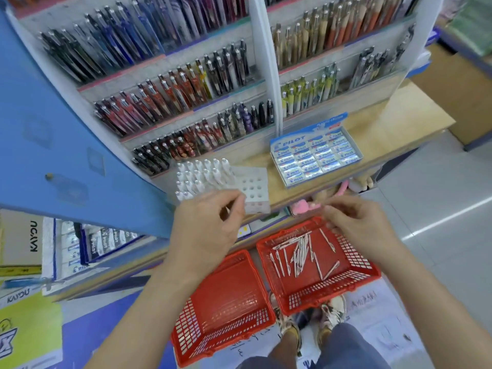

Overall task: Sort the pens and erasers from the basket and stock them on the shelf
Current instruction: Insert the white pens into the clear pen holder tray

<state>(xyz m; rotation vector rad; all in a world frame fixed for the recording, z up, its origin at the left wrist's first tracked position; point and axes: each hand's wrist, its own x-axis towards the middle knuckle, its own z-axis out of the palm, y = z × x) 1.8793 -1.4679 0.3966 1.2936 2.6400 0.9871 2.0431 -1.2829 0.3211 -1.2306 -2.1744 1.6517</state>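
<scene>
On the floor below the shelf, a red basket [354, 265] holds several thin white pens [298, 254]. A second red basket [223, 302] to its left has nothing in it. A white holder block [253, 187] with round holes stands on the wooden shelf [386, 121], and white pens [202, 174] fill its left part. To its right lies an open box of Pilot erasers [316, 155]. My left hand [205, 230] is in front of the holder, pinched on a small white pen tip. My right hand [359, 225] is over the pen basket's far rim, fingertips pinched on a thin blurred white pen.
Tiered racks of packed pens [186, 83] rise behind the shelf. A blue panel [66, 129] stands at the left, with Kayou cartons [21, 235] and Pilot packs [106, 243] below it. Pink soft items [303, 206] hang under the shelf edge. My shoes [290, 328] touch the baskets.
</scene>
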